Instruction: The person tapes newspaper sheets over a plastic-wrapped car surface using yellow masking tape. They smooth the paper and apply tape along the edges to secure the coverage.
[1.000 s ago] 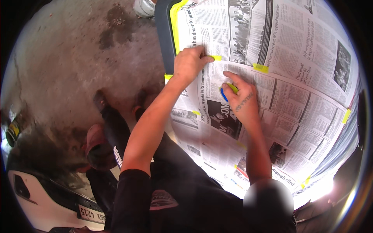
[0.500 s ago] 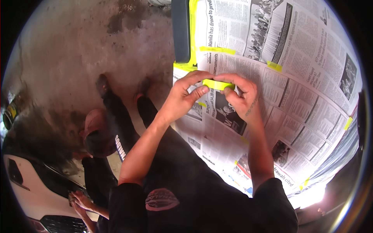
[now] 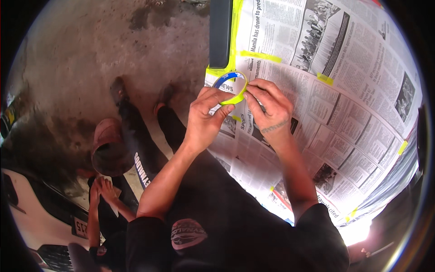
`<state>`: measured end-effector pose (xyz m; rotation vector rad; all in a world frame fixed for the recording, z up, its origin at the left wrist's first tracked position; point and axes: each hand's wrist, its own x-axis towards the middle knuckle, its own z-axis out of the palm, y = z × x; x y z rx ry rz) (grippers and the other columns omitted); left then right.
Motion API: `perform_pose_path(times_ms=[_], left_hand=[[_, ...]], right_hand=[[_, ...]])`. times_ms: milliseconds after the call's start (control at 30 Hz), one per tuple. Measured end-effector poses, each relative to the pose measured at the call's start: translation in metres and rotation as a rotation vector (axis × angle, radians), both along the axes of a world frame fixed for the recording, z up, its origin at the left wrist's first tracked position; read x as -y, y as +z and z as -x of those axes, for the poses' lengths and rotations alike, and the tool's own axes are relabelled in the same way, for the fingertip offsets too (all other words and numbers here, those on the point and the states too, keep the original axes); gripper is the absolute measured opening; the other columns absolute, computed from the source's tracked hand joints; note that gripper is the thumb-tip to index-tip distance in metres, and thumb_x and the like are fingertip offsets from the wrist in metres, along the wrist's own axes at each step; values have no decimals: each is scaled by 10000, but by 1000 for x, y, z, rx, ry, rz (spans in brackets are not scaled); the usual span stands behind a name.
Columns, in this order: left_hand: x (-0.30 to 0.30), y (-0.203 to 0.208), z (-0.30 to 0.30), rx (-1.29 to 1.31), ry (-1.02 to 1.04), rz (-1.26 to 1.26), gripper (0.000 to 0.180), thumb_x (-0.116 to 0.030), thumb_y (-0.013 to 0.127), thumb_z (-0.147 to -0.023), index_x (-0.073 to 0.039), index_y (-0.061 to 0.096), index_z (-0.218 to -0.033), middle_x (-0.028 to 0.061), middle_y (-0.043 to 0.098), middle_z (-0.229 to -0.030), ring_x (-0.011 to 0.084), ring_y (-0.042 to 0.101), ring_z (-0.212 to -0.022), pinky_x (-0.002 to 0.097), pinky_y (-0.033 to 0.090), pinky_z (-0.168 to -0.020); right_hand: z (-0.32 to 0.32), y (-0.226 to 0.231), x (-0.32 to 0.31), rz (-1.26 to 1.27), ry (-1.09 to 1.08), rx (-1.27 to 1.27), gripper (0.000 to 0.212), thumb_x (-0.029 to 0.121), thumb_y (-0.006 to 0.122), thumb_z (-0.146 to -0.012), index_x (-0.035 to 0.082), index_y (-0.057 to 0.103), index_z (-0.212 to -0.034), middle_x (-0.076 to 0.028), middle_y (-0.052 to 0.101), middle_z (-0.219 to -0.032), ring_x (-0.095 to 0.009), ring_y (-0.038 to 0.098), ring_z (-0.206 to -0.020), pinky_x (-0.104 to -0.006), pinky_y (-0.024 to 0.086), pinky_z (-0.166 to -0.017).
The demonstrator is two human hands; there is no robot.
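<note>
A roll of yellow masking tape (image 3: 234,99) with a blue inner core is held in front of me, its ring opening partly facing me. My left hand (image 3: 209,113) grips its near left edge between thumb and fingers. At the roll's right edge, my right hand (image 3: 272,106) pinches with thumb and fingertips; whether a loose tape end is between them cannot be made out. Behind and below the hands lie newspaper sheets (image 3: 358,104), joined with yellow tape strips (image 3: 325,79) over a large curved surface. A dark panel (image 3: 219,34) bordered in yellow tape stands just beyond the roll.
To the left is stained concrete floor (image 3: 81,68), with my feet on it. A reddish bucket-like container (image 3: 106,131) stands beside my leg. At lower left, another person's hands (image 3: 105,189) work near a white car (image 3: 38,211). Clear plastic sheeting (image 3: 398,174) hangs along the newspaper's right edge.
The tape roll has moved left and tipped up, so its open ring now shows. My right hand has shifted left with it. The other person's hands have moved up, nearer the bucket-like container.
</note>
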<state>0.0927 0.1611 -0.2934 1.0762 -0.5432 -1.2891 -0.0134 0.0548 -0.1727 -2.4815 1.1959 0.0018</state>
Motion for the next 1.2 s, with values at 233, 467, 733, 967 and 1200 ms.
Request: perform_pose_path(times_ms=[233, 467, 733, 967, 1200], left_hand=[[-9, -6, 6, 31, -12, 6, 201, 24, 788, -848, 19, 752, -1046, 84, 713, -995, 241, 614, -990, 330, 488, -911], [-26, -23, 15, -429, -31, -24, 259, 125, 734, -871, 14, 742, -1104, 74, 713, -1071, 181, 639, -1038, 316, 503, -945], [-36, -38, 14, -568, -9, -75, 243, 83, 740, -914, 10, 733, -1146, 66, 706, -1118, 126, 627, -1023, 282, 506, -925], [-45, -38, 13, -477, 41, -88, 243, 55, 754, -918, 0, 747, -1155, 71, 706, -1131, 118, 628, -1032, 275, 515, -907], [-44, -22, 1, -75, -21, -128, 229, 6, 792, -857, 10, 762, -1085, 104, 731, -1040, 249, 654, -987, 358, 483, -953]], right_hand=[[5, -8, -6, -66, -97, -13, 140, -34, 754, -869, -34, 751, -1009, -140, 738, -1013, -263, 734, -876, -343, 581, -792], [23, -15, 7, -339, -313, 66, 130, 6, 717, -916, -26, 735, -1041, -128, 742, -1032, -232, 723, -906, -343, 560, -820], [1, -16, -7, -288, -155, 33, 176, -1, 720, -889, -4, 739, -1064, -129, 713, -1057, -281, 712, -949, -353, 560, -834], [-8, -22, -19, -159, -13, -51, 185, -36, 782, -837, -27, 763, -1021, -114, 718, -1068, -260, 734, -934, -342, 578, -817], [-9, -31, -28, -131, 23, -27, 106, 35, 738, -886, 5, 728, -987, -129, 698, -1004, -327, 715, -852, -398, 572, -737]])
